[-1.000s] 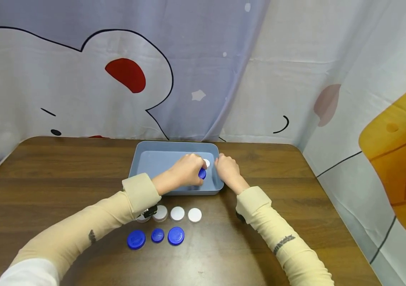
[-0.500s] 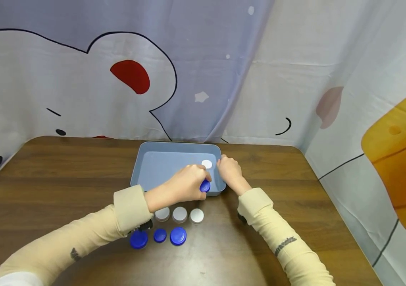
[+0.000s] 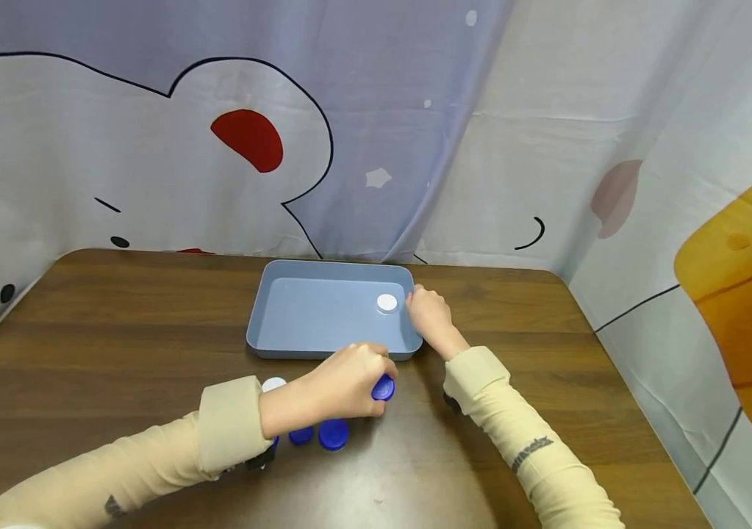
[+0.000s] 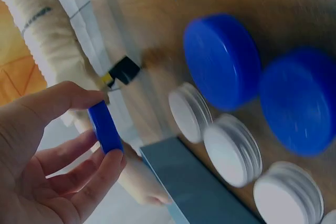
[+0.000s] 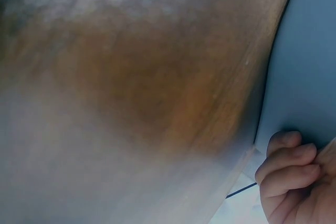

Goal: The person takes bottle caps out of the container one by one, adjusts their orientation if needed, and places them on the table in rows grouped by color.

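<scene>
My left hand (image 3: 352, 382) pinches a small blue bottle cap (image 3: 383, 388) between thumb and fingers, above the table just in front of the tray. In the left wrist view that blue cap (image 4: 106, 128) stands on edge, gripped at its rim. My right hand (image 3: 430, 316) holds the right rim of the shallow blue-grey tray (image 3: 323, 354); its lower fingers (image 5: 286, 179) are curled beside the tray wall in the right wrist view, with the thumb hidden. One white cap (image 3: 387, 303) lies inside the tray near its right side.
Blue caps (image 3: 334, 435) lie on the wooden table (image 3: 151, 316) in front of the tray, partly behind my left hand. Several white caps (image 4: 231, 153) form a row between them and the tray. A printed curtain (image 3: 376, 110) hangs behind the table.
My left hand has come out of the tray towards me, carrying the blue cap over the table in front. The white cap in the tray is uncovered. The right hand stays at the rim.
</scene>
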`<action>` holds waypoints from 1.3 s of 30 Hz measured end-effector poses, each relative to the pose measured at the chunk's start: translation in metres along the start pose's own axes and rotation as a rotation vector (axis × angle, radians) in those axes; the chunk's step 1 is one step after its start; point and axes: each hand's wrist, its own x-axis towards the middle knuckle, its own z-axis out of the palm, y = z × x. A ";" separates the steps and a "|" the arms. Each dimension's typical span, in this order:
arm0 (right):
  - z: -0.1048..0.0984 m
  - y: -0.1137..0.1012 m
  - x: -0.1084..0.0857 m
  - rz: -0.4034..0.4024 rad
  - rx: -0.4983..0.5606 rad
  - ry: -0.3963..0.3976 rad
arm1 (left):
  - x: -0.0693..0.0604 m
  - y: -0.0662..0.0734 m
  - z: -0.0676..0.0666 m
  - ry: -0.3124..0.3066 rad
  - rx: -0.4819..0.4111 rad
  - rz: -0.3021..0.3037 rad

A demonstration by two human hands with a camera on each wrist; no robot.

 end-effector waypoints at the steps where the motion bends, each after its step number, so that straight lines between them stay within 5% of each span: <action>1: 0.000 0.000 0.000 0.002 0.000 -0.001 | -0.001 0.002 0.000 -0.004 -0.002 0.004; 20: 0.002 0.001 0.001 0.011 -0.006 -0.017 | -0.025 0.021 0.021 -0.071 0.036 0.056; 39: 0.002 0.002 0.002 0.006 -0.003 -0.018 | -0.035 0.022 0.040 -0.099 0.067 0.011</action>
